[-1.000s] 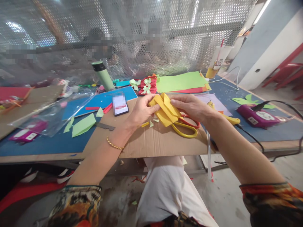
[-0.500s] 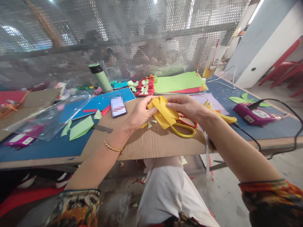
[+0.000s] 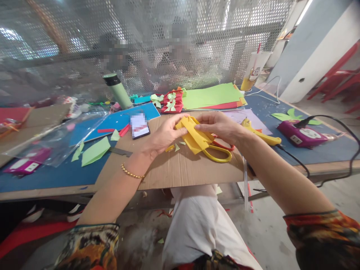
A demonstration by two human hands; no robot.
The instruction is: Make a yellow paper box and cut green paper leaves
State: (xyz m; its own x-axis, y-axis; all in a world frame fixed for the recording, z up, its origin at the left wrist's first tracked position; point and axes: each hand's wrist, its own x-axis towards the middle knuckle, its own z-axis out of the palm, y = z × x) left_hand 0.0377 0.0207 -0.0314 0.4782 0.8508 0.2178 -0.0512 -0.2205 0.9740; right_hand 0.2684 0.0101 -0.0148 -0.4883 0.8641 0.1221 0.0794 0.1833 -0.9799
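The left hand [image 3: 168,130] pinches the left side of a folded piece of yellow paper [image 3: 198,139] between thumb and fingers, while the right hand [image 3: 218,123] grips the paper's upper right part, a digit pressed on its face. The paper is above a cardboard sheet [image 3: 174,170], partly covering scissors [image 3: 217,161] with yellow and red handles.

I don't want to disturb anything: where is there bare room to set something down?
Two patches: the near strip of the cardboard, in front of the scissors and paper scraps; and blue tabletop between the left purple box, folded green paper and cardboard. It's crowded beyond the left hand and right hand, with a red bundle and green sheets.
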